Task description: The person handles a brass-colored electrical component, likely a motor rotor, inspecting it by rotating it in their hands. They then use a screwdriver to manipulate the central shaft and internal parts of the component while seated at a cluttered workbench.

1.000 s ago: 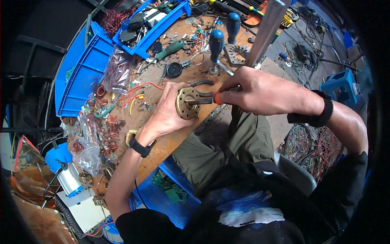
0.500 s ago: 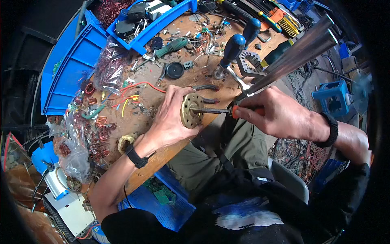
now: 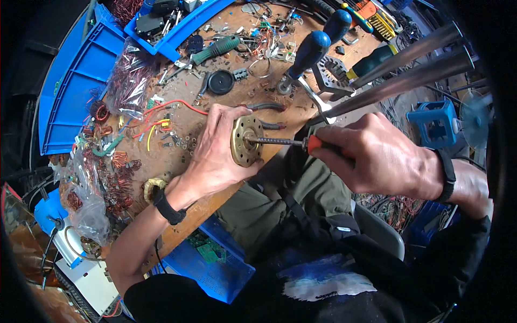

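Note:
My left hand (image 3: 210,153) is closed round a round brass-coloured flange (image 3: 240,152) with small holes about its rim, holding it on edge above the table's near edge. My right hand (image 3: 366,153) grips a screwdriver (image 3: 316,144) by its orange-and-black handle. The screwdriver's shaft points left, and its tip meets the middle of the flange; the very tip is hidden in the centre recess. Behind the flange, two dark thick cable ends (image 3: 272,126) stick out to the right.
A clamp with blue handles (image 3: 312,48) and two long metal bars (image 3: 409,78) stand right of centre. On the table lie a green-handled screwdriver (image 3: 215,49), a black round cap (image 3: 221,82) and copper coils (image 3: 121,185). Blue trays (image 3: 83,81) line the far left.
The whole view has shifted slightly. My right hand has turned about the screwdriver handle, with its knuckles raised. My left hand still holds the flange, which faces a little more toward me.

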The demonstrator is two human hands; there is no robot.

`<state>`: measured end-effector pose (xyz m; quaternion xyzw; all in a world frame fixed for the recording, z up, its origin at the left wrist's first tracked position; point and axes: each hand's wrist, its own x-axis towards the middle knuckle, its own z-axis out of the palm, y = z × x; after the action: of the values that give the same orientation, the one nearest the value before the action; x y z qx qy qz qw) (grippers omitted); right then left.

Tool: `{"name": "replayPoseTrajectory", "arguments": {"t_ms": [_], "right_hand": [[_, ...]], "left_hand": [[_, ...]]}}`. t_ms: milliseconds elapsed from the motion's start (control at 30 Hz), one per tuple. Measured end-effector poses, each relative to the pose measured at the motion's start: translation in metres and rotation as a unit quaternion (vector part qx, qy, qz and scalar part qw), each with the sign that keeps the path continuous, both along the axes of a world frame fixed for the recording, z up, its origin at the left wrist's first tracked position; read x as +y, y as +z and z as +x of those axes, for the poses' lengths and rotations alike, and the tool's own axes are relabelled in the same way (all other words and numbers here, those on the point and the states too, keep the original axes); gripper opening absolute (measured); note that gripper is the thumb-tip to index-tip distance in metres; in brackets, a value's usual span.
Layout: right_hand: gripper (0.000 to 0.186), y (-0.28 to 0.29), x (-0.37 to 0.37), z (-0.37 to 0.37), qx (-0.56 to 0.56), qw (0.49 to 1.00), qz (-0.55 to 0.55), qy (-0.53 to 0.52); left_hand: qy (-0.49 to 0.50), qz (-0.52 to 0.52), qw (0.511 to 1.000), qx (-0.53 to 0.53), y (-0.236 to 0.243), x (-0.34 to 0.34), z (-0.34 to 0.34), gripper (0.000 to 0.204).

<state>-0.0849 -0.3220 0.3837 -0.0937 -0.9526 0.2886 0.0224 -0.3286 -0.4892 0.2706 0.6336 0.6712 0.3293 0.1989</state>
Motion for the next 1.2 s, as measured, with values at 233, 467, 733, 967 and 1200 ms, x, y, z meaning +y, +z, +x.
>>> {"name": "replayPoseTrajectory", "arguments": {"t_ms": [233,467,733,967,1200], "right_hand": [[0.025,0.001,-0.002,0.006,-0.004,0.981,0.188,0.053],[0.026,0.001,-0.004,0.002,-0.030,0.992,-0.115,-0.050],[0.032,0.016,0.008,-0.010,-0.274,0.744,-0.559,-0.241],[0.039,-0.006,-0.010,-0.013,-0.100,0.969,-0.214,-0.069],[0.024,-0.010,-0.010,-0.001,0.023,0.998,-0.065,-0.011]], "left_hand": [[0.007,-0.013,1.000,0.018,0.003,0.000,0.000,0.094],[-0.005,-0.011,1.000,0.029,0.005,-0.002,0.000,0.094],[-0.008,0.010,0.999,0.032,0.001,-0.004,-0.001,0.094],[-0.008,0.051,0.999,0.008,-0.005,-0.010,0.004,0.091],[0.016,0.002,1.000,0.019,0.001,-0.002,0.003,0.094]]}}
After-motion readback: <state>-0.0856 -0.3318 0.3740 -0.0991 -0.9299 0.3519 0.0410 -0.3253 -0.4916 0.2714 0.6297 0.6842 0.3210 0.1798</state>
